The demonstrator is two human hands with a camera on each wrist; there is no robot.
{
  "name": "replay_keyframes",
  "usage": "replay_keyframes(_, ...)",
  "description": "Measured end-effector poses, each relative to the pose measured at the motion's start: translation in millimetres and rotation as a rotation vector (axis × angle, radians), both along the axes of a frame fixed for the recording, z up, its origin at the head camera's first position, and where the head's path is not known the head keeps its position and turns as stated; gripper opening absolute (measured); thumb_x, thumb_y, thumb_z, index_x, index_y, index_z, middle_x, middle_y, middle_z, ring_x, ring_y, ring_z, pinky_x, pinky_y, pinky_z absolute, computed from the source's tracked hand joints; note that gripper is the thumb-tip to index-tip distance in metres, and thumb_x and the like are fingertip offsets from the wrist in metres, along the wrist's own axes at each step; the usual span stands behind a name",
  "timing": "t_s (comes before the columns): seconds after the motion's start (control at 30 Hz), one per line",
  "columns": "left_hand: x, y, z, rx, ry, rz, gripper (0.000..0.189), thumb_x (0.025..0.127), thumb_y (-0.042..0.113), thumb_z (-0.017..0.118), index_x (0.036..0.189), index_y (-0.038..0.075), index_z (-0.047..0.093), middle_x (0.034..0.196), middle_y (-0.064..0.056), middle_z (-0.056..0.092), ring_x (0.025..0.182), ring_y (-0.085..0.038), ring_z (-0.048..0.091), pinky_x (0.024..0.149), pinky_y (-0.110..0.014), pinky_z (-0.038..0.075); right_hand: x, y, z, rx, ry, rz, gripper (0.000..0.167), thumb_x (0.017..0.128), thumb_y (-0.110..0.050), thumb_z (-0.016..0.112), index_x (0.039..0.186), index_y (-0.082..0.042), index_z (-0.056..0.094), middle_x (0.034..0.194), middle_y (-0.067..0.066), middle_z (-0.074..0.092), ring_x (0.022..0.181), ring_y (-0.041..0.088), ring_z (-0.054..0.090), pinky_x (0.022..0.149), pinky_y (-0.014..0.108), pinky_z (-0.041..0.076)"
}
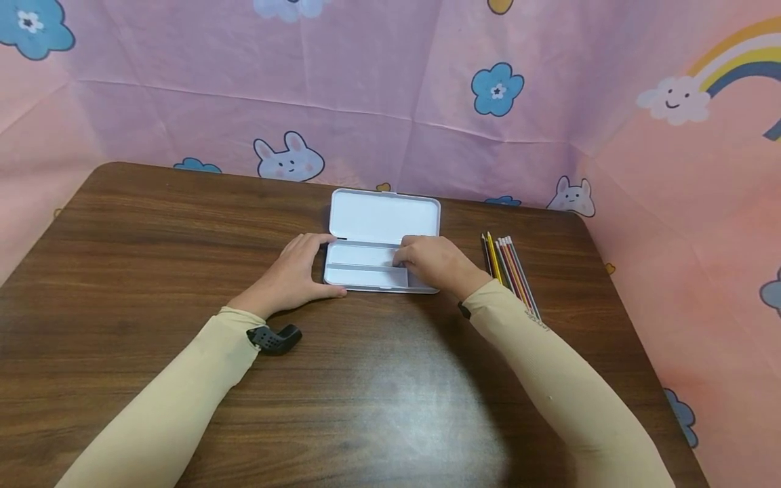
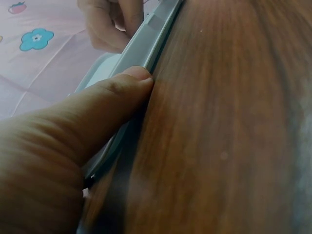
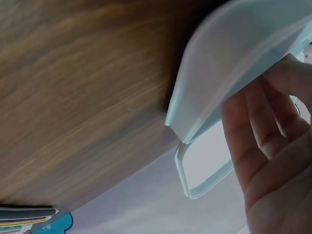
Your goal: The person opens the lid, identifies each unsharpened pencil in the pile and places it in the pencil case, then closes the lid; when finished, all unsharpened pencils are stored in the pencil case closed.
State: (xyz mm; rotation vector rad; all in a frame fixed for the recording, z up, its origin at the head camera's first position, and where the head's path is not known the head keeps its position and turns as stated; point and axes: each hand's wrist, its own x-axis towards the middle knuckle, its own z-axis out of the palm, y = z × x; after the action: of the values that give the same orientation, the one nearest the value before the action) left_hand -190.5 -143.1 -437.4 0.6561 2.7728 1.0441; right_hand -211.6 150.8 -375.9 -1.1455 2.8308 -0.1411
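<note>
A white pencil case (image 1: 366, 276) lies on the table with its hinged lid (image 1: 384, 215) standing up at the back. Inside, low dividers split it into compartments, and no pencils show in the visible ones. My left hand (image 1: 295, 274) grips the case's left end, thumb along the front edge and fingers toward the back corner; the left wrist view shows the thumb (image 2: 117, 92) pressed on the front wall. My right hand (image 1: 442, 263) reaches into the right part of the case with bent fingers. In the right wrist view, its fingertips are hidden behind the case wall (image 3: 234, 63); I cannot tell whether they pinch anything.
Several pencils (image 1: 506, 264) lie in a loose bundle right of the case, partly hidden by the right sleeve (image 1: 549, 359). The brown wooden table (image 1: 366, 407) runs back to a patterned cloth (image 1: 378, 88) hanging behind it and at both sides.
</note>
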Motion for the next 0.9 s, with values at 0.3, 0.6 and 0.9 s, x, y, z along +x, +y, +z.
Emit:
replay_keyframes(0.3,-0.2,1.6,-2.6,0.003,0.003,-0.006,0.105,0.079,0.057,0.086,0.157,0.009,0.035,0.156,-0.014,0.041,0.147,-0.033,0.033,0.124,-0.057,0.021,15.0,43.1,15.8,-0.108,0.012,-0.108,0.020,0.099,-0.011,0.067,0.117,-0.011,0.077,0.103,0.002,0.069,0.082,0.015,0.064,0.070,0.034,0.056)
replay_keyframes(0.6,-1.2,-0.1,-2.5,0.006,0.004,-0.002,0.105,0.079,0.056,0.086,0.157,0.009,0.034,0.155,-0.014,0.041,0.144,-0.033,0.036,0.121,-0.057,0.025,37.7,155.0,27.7,-0.268,-0.073,-0.457,0.031,0.097,-0.003,0.066,0.128,0.002,0.065,0.118,0.021,0.064,0.099,0.035,0.068,0.084,0.052,0.058)
replay_keyframes(0.9,-1.1,1.3,0.2,0.003,0.003,-0.005,0.103,0.080,0.054,0.086,0.157,0.008,0.035,0.155,-0.014,0.041,0.145,-0.033,0.035,0.121,-0.057,0.025,68.2,221.0,16.8,-0.315,-0.396,-0.679,0.041,0.102,-0.015,0.066,0.136,0.005,0.054,0.123,0.026,0.063,0.105,0.034,0.066,0.083,0.045,0.061)
